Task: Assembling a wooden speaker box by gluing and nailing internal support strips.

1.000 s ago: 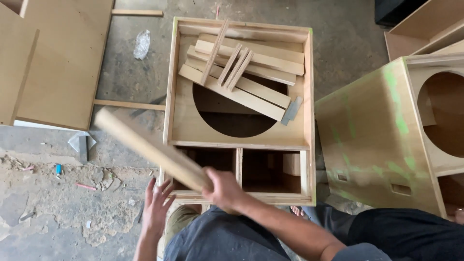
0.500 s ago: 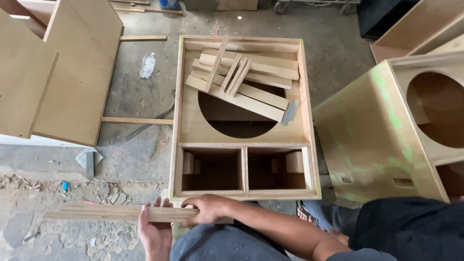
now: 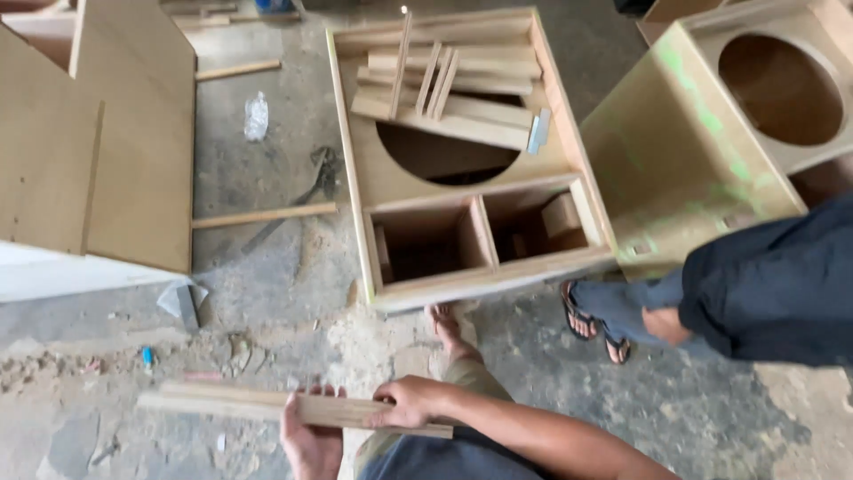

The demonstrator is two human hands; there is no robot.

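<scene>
Head view: both hands, left hand (image 3: 311,440) and right hand (image 3: 410,402), grip a long pale wooden strip (image 3: 293,409) horizontally above the concrete floor (image 3: 258,178), near the open plywood speaker cabinet (image 3: 462,169).

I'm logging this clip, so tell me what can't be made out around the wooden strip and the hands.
Head view only:
- left hand: palm and wrist cut off by the bottom edge.
- wooden strip: its middle hidden under the right hand; left end motion-blurred.
- speaker box: left compartment's floor lost in shadow.
- second person's foot: partly hidden behind trousers.
</scene>
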